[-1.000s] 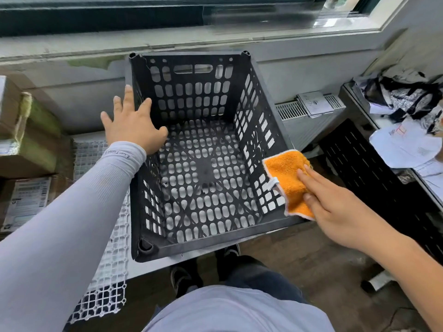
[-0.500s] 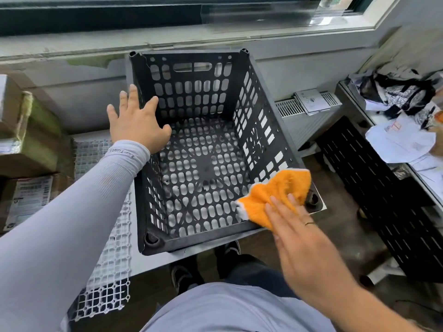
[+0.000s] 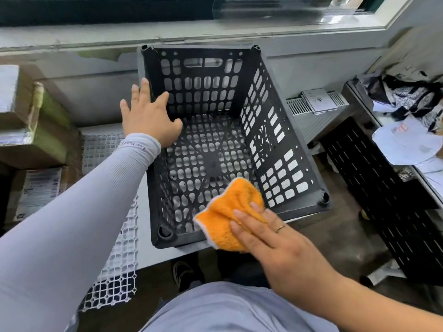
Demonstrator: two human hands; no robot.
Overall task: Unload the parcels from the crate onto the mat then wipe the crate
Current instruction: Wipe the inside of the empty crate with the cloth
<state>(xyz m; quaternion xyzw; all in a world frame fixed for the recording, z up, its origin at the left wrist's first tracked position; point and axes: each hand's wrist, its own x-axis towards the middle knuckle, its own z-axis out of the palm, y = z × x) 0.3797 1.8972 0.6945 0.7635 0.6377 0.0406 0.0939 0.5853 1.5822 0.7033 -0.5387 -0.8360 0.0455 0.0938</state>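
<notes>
Two hands on the job, both with flat, spread grips. Right hand (image 3: 275,238): fingers straight, pressing the orange cloth (image 3: 229,216) down on the crate's near rim, close to its near-left corner. Cloth is bunched, part of it draped inside the crate, part hanging over the rim toward the person. Thin ring on one finger of that hand.

Left hand (image 3: 149,118): fingers splayed, palm against the crate's left wall near its far-left corner, thumb hooked over the rim to the inside. Grey sleeve (image 3: 79,212) covers that arm to the wrist.

Crate (image 3: 282,149): black, perforated walls and floor, upright on the grey worktop (image 3: 153,245), nothing inside except the cloth edge. Its near edge sits about level with the worktop's front edge.

White lattice mat (image 3: 115,274): left of the crate, just beside it, partly under the left arm, its near end overhanging the worktop.

Cardboard parcels (image 3: 36,130): left of the crate, beyond the mat's left edge; stacked, one with a printed label. Can't tell whether they rest on the mat.

Right of the crate, well apart: black slotted shelf unit (image 3: 383,212) with loose papers (image 3: 405,142) on top.
</notes>
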